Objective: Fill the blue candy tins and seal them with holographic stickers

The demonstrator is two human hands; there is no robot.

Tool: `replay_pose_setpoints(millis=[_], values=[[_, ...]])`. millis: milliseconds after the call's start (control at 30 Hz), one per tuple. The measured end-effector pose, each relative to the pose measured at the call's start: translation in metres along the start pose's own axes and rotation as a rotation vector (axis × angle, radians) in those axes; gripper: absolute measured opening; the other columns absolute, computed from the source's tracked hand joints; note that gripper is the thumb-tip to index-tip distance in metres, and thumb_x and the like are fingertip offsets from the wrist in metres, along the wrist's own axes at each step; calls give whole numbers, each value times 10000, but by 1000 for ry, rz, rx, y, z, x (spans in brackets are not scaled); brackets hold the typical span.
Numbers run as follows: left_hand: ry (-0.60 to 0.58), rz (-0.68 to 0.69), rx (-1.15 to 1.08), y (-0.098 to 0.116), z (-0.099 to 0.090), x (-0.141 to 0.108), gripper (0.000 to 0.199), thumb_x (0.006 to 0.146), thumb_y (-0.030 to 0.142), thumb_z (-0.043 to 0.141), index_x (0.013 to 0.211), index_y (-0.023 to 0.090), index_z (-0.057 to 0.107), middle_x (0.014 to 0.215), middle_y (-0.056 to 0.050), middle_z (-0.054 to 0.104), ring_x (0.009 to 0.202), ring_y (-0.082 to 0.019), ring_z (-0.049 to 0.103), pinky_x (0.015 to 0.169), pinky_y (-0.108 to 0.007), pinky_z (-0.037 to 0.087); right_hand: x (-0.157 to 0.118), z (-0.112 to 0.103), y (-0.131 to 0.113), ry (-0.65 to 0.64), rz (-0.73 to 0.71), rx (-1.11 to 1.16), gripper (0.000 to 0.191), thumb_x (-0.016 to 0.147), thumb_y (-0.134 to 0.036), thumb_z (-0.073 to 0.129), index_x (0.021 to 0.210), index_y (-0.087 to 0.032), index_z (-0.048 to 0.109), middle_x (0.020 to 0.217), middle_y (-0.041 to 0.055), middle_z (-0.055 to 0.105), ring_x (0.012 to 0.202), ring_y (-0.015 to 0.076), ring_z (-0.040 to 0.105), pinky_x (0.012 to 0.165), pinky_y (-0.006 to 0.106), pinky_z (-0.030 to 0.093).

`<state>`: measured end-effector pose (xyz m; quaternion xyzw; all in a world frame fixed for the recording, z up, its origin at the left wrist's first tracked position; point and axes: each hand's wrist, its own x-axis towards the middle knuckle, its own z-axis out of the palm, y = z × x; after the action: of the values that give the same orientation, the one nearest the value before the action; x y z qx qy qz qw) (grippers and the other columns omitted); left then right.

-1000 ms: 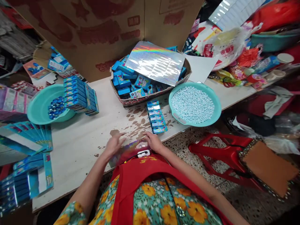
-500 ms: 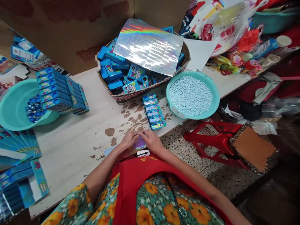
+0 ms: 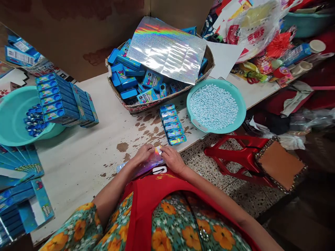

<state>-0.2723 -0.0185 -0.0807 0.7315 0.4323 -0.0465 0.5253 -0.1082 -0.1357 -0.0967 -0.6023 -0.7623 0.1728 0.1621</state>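
Observation:
Close to my apron, a shiny holographic sheet (image 3: 151, 163) lies at the table's front edge, partly hidden by my hands. My left hand (image 3: 143, 154) is closed on its left part, fingers bent. My right hand (image 3: 172, 159) pinches a small raised corner of the sheet, which shows white and orange between the hands. Just beyond my right hand stands a short row of small blue candy boxes (image 3: 172, 124), side by side. Right of that row is a turquoise bowl (image 3: 242, 113) full of pale blue candies (image 3: 213, 106).
A cardboard tray (image 3: 125, 106) of blue boxes stands behind, a large holographic sheet (image 3: 170, 48) on top. At left are stacked blue boxes (image 3: 66, 101) and a turquoise basin (image 3: 10, 122) with shiny blue pieces. A red stool (image 3: 235, 155) stands right of the table.
My hands have moved slightly apart, and more of the shiny sheet shows between them. A corner of it is now lifted at my right fingertips. The view has shifted slightly.

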Motion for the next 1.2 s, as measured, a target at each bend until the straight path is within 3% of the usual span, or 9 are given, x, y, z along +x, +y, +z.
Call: replay_pose_setpoints(millis=[133,267,367,433,600,733,833,967,1200], values=[[0,-28,49,-7,2,6,248,803,318,396,644,173,520,610,-1,509,596,-137,450,569,-257,323,3,-21,-4,-67,19,-35,172,913,-227,468,850,-185,622,819,75,640,848,212,529,768,341,397],[54,-34,67,-1,-3,7,250,830,323,400,765,165,583,726,-36,596,686,-165,518,652,-280,376,10,-58,-7,25,167,96,150,907,-259,489,835,-202,607,807,57,632,815,191,528,745,307,384],[123,113,-105,21,-13,6,317,861,373,399,1051,190,576,1033,-61,631,894,-182,564,788,-294,417,22,-82,-5,124,306,265,109,878,-291,539,820,-214,589,807,33,632,807,177,547,737,285,398],[60,226,-259,40,-18,6,387,825,407,486,1157,214,539,1169,-62,595,971,-186,567,818,-293,436,32,-93,-2,176,374,369,106,860,-302,559,803,-216,581,792,17,632,781,166,563,718,271,408],[-108,171,-412,67,-23,27,281,817,421,493,780,160,590,719,-28,649,661,-143,591,632,-259,458,58,-94,11,263,503,511,121,836,-311,554,778,-209,584,760,3,633,718,150,571,674,255,421],[-114,147,-462,69,-40,56,279,834,410,456,745,158,537,641,-9,612,501,-105,566,505,-221,412,89,-83,34,366,571,466,118,819,-299,561,758,-203,593,788,14,633,756,159,557,696,262,428],[-28,143,-455,70,-58,80,235,829,384,461,871,163,529,618,15,593,428,-91,538,439,-198,364,119,-82,57,408,571,377,111,799,-291,586,755,-191,607,860,37,631,785,161,556,723,269,426],[136,151,-417,70,-75,111,204,798,339,494,902,164,513,604,18,609,381,-85,505,417,-196,351,156,-89,85,288,606,342,103,805,-281,584,760,-192,612,746,10,637,682,144,554,637,249,404],[349,132,-369,65,-69,145,273,815,332,430,956,147,574,599,7,591,397,-99,467,456,-228,367,183,-96,101,244,659,121,58,776,-254,625,749,-205,641,786,34,613,811,186,529,696,281,404]])
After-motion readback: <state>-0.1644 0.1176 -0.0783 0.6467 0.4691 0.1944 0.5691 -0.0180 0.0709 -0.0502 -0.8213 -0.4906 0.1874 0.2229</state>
